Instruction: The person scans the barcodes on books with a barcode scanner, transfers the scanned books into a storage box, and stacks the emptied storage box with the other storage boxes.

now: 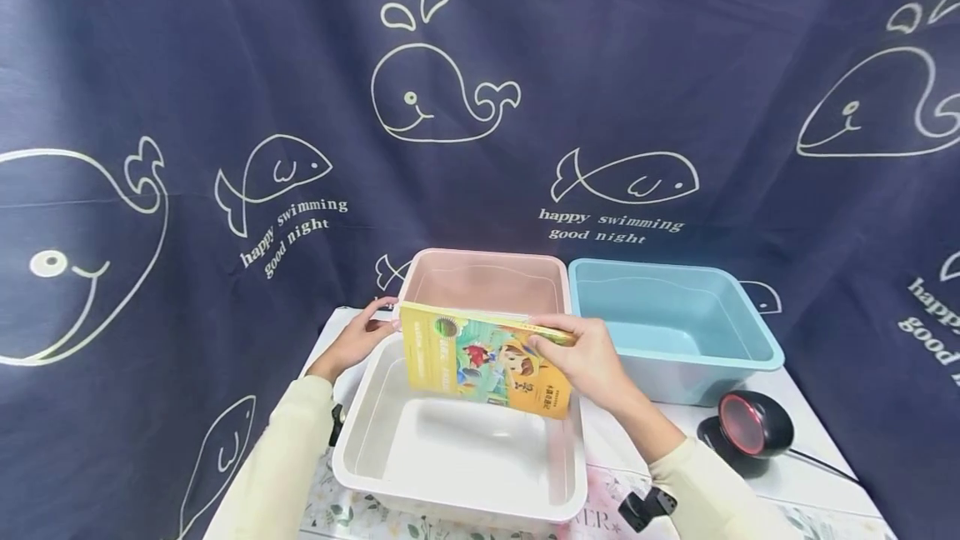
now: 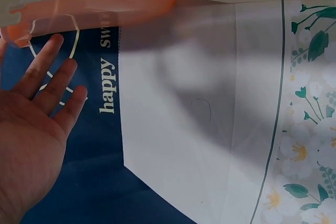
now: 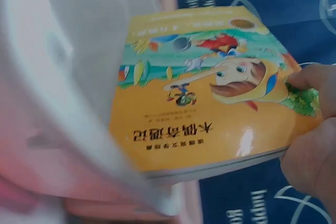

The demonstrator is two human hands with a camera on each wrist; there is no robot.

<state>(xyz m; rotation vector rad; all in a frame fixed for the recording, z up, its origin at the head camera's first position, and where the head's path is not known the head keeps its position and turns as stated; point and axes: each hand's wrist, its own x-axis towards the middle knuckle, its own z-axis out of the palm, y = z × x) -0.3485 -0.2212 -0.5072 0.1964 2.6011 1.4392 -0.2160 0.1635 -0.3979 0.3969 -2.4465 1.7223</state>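
Note:
A yellow children's book with a cartoon boy on its cover is held tilted over the back part of a white plastic bin. My right hand pinches it by the right end, thumb on the cover, as the right wrist view also shows. At the book's other end is my left hand, by the white bin's back left corner. Its fingers look extended and spread in the left wrist view; whether its fingertips touch the book, I cannot tell. No objects show on the visible floor of the white bin.
Behind the white bin stands a pink bin, partly covered by the book. A blue bin stands to its right. A black round device with a red ring and cable sits at the right. Dark whale-print cloth hangs behind the table.

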